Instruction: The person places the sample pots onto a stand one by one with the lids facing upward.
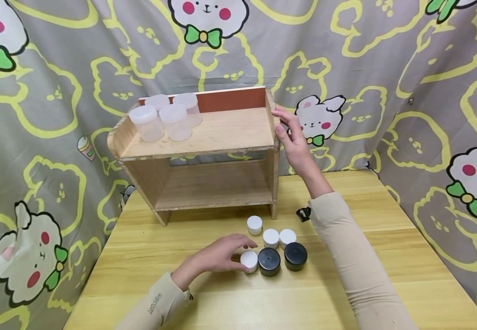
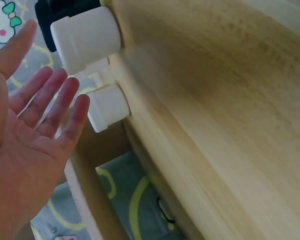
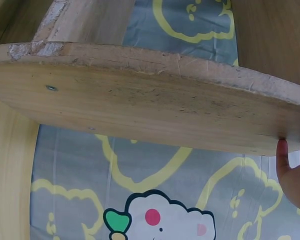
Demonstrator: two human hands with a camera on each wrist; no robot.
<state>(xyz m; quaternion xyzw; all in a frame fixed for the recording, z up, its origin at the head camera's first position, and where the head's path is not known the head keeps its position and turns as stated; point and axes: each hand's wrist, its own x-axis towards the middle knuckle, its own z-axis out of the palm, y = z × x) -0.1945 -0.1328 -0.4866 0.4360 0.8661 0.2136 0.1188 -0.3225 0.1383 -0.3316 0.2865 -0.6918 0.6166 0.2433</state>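
My left hand hovers around a small white-lidded jar, fingers spread and thumb close to its near side. In the left wrist view the palm faces the jar with nothing between the fingers. My right hand rests its fingertips against the outer right side of a wooden shelf. Its fingertips also show at that side panel in the right wrist view. Beside the left hand stand two black-lidded jars, one nearer and one further right.
More small white jars stand behind the black ones: one alone and a pair, left and right. Several translucent cups occupy the left of the shelf's top. A small black object lies by the right sleeve. Patterned curtain surrounds the table.
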